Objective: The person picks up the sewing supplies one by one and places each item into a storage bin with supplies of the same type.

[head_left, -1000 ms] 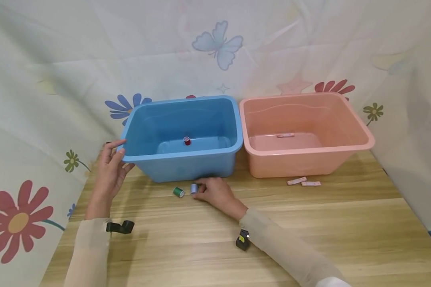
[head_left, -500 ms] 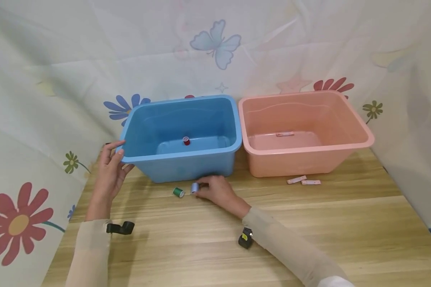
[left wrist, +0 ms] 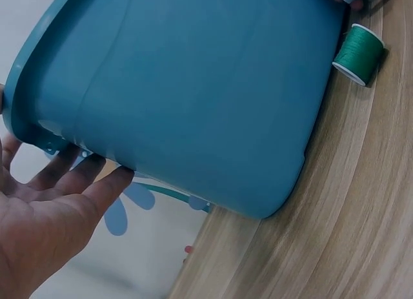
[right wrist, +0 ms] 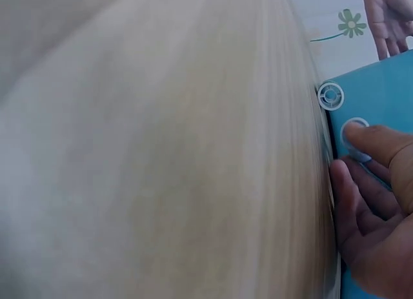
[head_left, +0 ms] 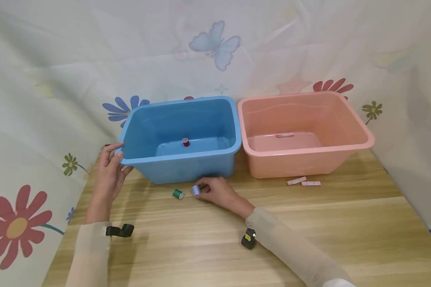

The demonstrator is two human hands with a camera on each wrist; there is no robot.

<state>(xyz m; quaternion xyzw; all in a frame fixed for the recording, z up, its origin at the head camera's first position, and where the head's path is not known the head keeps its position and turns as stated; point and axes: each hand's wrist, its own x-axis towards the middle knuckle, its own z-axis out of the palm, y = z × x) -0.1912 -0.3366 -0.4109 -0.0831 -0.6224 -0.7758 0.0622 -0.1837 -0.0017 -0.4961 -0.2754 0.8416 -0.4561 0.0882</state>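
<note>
My left hand [head_left: 109,171] holds the near left corner of the blue plastic bin [head_left: 186,159], with fingers under its rim in the left wrist view. Just in front of that bin, my right hand [head_left: 220,193] pinches a light blue spool of thread [head_left: 196,190] between thumb and fingers. A green spool of thread [head_left: 178,194] lies on its side on the table, left of the light blue one. On the bin's floor is a red spool of thread [head_left: 185,142]. In the right wrist view, the thumb presses the end of the light blue spool [right wrist: 355,139].
To the right, close against the blue bin, stands a pink bin [head_left: 305,159] with a small pink-and-white strip [head_left: 285,135] inside. Two similar strips [head_left: 296,181] lie on the wooden table [head_left: 186,247] before it. A flowered cloth [head_left: 158,48] hangs behind.
My right hand and the light blue spool have shifted slightly to the right, and the spool is tilted a little. The left hand stays at the bin's rim.
</note>
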